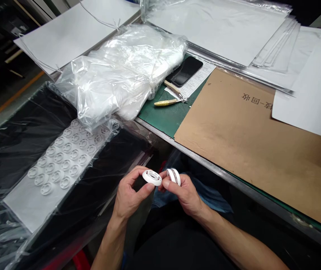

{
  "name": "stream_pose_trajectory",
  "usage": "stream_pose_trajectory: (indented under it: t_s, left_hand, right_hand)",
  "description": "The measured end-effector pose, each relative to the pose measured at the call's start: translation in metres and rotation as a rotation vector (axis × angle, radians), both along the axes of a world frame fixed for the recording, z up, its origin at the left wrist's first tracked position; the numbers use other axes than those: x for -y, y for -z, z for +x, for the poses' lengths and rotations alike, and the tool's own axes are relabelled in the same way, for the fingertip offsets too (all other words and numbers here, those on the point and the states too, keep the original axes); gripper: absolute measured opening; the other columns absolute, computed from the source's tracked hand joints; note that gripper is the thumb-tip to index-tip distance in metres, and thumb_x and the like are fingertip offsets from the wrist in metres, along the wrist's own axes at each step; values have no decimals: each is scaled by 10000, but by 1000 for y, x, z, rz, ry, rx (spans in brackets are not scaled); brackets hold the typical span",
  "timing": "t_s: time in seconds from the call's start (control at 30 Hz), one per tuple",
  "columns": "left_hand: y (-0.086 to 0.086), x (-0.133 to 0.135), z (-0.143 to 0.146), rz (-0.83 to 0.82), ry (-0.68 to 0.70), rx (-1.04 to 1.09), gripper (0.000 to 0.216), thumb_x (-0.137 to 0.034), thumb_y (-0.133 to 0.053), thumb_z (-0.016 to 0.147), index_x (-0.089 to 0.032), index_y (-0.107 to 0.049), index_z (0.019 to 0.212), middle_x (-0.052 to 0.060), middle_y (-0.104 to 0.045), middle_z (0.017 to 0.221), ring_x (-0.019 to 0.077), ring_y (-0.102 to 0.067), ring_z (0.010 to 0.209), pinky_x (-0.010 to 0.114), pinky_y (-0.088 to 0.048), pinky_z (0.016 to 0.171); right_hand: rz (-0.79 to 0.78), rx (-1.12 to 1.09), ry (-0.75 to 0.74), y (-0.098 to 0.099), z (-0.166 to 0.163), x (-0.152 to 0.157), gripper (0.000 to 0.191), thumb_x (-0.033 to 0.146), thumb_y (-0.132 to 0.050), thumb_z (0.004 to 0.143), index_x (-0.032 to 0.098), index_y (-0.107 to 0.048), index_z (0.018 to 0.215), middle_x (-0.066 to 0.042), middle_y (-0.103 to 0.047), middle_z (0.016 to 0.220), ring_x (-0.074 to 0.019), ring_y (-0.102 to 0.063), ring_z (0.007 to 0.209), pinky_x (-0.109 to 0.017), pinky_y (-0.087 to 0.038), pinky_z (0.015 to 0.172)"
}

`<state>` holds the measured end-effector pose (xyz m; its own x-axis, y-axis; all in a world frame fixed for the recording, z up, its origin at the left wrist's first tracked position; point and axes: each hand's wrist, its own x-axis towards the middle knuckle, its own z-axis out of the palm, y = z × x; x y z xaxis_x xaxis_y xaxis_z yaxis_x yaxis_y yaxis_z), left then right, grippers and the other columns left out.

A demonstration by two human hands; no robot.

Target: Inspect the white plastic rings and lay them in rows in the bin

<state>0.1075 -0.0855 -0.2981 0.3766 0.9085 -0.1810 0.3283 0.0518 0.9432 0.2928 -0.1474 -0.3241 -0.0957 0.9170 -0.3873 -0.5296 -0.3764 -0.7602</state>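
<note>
My left hand (129, 193) pinches a white plastic ring (152, 178) between thumb and fingers, its open centre facing up. Close beside it, my right hand (184, 191) is closed on two more white rings (173, 176), held side by side on edge. Both hands are above my lap, in front of the table edge. To the left, several similar rings (65, 164) lie in rows on a white sheet (29, 210) under clear plastic.
A bundle of clear plastic bags (115, 71) lies at the table's left. Near it are a black phone (187, 71), small nippers (167, 102) with pale handles and a printed paper (205, 71). Brown cardboard (242, 138) covers the right side; bagged white sheets (219, 30) lie behind.
</note>
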Motion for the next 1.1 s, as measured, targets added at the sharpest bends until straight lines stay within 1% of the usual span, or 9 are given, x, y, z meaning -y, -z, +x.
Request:
stream_pose_trajectory:
  t_s: [0.13, 0.33, 0.4, 0.47, 0.57, 0.67, 0.8, 0.93, 1.1]
  left_hand:
    - [2, -1, 0, -47, 14, 26, 433, -613, -764, 868, -196, -774, 983, 70, -747, 980, 251, -695, 904, 349, -528, 852]
    - [3, 1, -2, -199, 73, 122, 502, -653, -766, 832, -187, -730, 1016, 65, -701, 991, 236, -656, 897, 319, -520, 800]
    - [5, 2, -2, -208, 92, 130, 486, -626, -781, 825, -192, -715, 1034, 61, -684, 1005, 228, -645, 895, 309, -519, 787]
    - [7, 4, -2, -199, 113, 120, 450, -555, -801, 828, -201, -696, 1084, 61, -679, 1033, 225, -647, 910, 306, -525, 797]
    - [10, 7, -3, -173, 123, 88, 440, -419, -826, 822, -214, -658, 1173, 67, -687, 1082, 236, -666, 971, 320, -538, 855]
    - [11, 11, -3, -142, 116, 47, 450, -294, -825, 812, -230, -632, 1214, 62, -688, 1120, 238, -680, 1027, 335, -541, 929]
    - [11, 14, -3, -72, 88, 2, 488, -217, -822, 810, -252, -617, 1251, 56, -680, 1156, 230, -690, 1053, 347, -542, 977]
    - [11, 17, -1, 47, 56, -16, 481, -183, -825, 820, -274, -616, 1244, 44, -680, 1140, 214, -691, 1036, 339, -550, 963]
    - [13, 17, -2, 227, 57, -12, 432, -121, -760, 874, -279, -592, 1240, 53, -669, 1105, 211, -686, 1000, 345, -558, 890]
  right_hand:
    - [13, -4, 5, 1, 1, 0, 268, 486, -795, 874, 222, -819, 831, -33, -769, 863, -200, -668, 794, -323, -544, 793]
    - [35, -6, 41, 2, 2, 1, 233, 451, -799, 891, 227, -837, 840, -42, -770, 895, -201, -659, 808, -322, -539, 790]
    - [53, -11, 56, 2, 3, 0, 209, 430, -803, 894, 232, -848, 844, -53, -784, 961, -203, -667, 833, -324, -542, 798]
    - [81, -19, 66, 2, 4, 0, 165, 391, -805, 900, 239, -863, 874, -60, -792, 1022, -206, -681, 867, -327, -546, 821]
    - [117, -9, 62, -1, 6, -1, 112, 340, -811, 903, 249, -876, 910, -65, -795, 1041, -225, -702, 941, -336, -553, 863]
    - [130, -12, 58, -3, 8, -2, 75, 306, -820, 897, 256, -876, 895, -62, -798, 1032, -237, -713, 991, -347, -556, 904]
    - [124, 9, 66, -2, 8, 0, 44, 288, -853, 862, 263, -876, 891, -60, -789, 1063, -236, -708, 994, -357, -549, 928]
    - [105, 55, 60, -1, 8, 2, 37, 278, -859, 837, 248, -870, 855, -69, -769, 1052, -242, -693, 982, -375, -537, 925]
    - [88, 97, 61, 0, 8, 3, 27, 268, -860, 818, 256, -870, 839, -56, -762, 1067, -228, -687, 974, -350, -518, 901]
